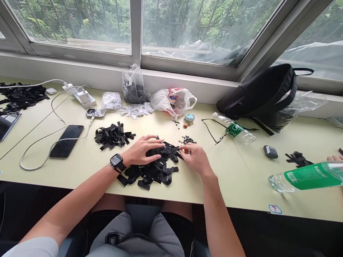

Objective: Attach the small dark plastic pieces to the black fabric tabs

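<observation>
My left hand lies over a heap of short black fabric strips, its fingers stretched out and the thumb apart. At the right edge of the same heap, my right hand has its fingertips pinched together beside a strip; what sits between them is too small to make out. Small round black pieces are scattered just beyond the right fingertips. A second pile of black strips is to the left of my left hand. A dark watch is on my left wrist.
A phone and white cable lie left. Along the back are a power strip, white tags, a plastic bag, glasses, a lying bottle and a black bag. Another person's hand is behind a bottle.
</observation>
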